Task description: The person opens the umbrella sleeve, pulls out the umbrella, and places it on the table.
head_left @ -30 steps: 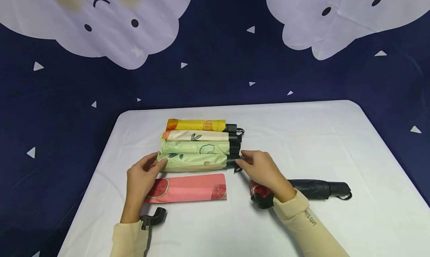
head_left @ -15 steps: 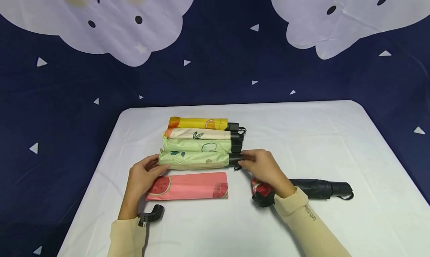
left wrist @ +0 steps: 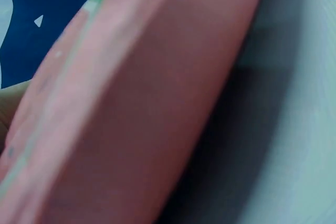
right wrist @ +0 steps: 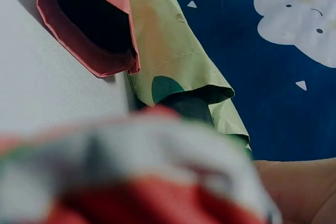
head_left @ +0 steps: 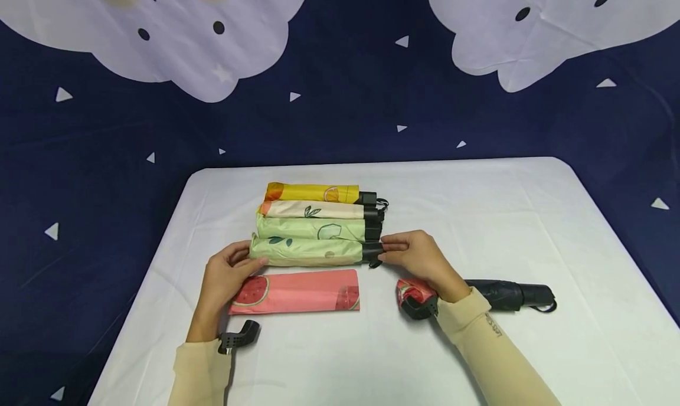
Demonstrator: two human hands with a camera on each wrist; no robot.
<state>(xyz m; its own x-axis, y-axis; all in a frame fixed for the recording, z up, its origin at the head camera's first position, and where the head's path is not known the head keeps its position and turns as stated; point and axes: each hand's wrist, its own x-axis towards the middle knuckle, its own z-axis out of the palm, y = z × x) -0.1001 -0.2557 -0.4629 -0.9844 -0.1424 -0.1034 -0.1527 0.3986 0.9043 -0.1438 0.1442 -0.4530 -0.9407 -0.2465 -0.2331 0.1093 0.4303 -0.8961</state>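
A folded light-green umbrella [head_left: 308,252] with leaf prints lies crosswise at the near side of a row of folded umbrellas. My left hand [head_left: 225,276] holds its left end, thumb on the near side and fingers behind the end. At the other end, my right hand [head_left: 419,255] has thumb and fingertips at the black handle [head_left: 372,252]. Close in front lies a flat pink watermelon-print cover [head_left: 303,292], its dark mouth visible in the right wrist view. The left wrist view is mostly filled by this pink cover [left wrist: 147,103].
Behind lie a second green umbrella [head_left: 297,228], a cream one [head_left: 287,209] and a yellow one [head_left: 308,193], handles to the right. A black umbrella with a red end [head_left: 496,294] lies under my right wrist. Everything rests on a white table [head_left: 478,199] before a dark blue backdrop.
Both thumbs have slid slightly outward and down from the top of the near green umbrella towards its ends. The view has shifted a little. The umbrellas keep their places in the row.
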